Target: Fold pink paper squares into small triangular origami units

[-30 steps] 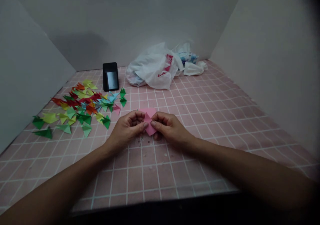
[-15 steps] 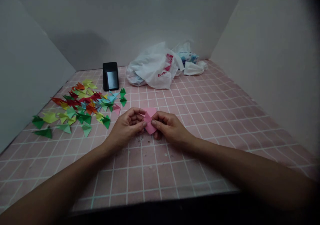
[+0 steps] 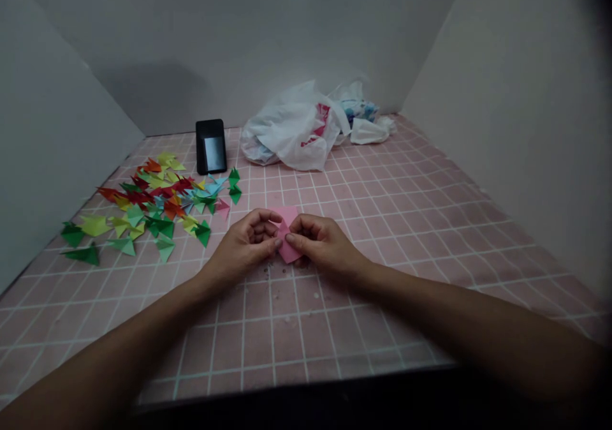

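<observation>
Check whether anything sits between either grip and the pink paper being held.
Nothing visible: left grip and right grip both touch the pink paper. Coloured paper pieces lie off left; the white bag sits farther back.

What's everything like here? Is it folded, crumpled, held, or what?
Pink paper: partly folded, held in both hands.
Left hand: pinching the paper's left edge.
Right hand: thumb on the paper, fingers curled.
Colorful paper shapes: folded, pointed, spread out.
Black device: can't tell if lit.
White plastic bag: crumpled.
Tablecloth: wavy at right.
</observation>
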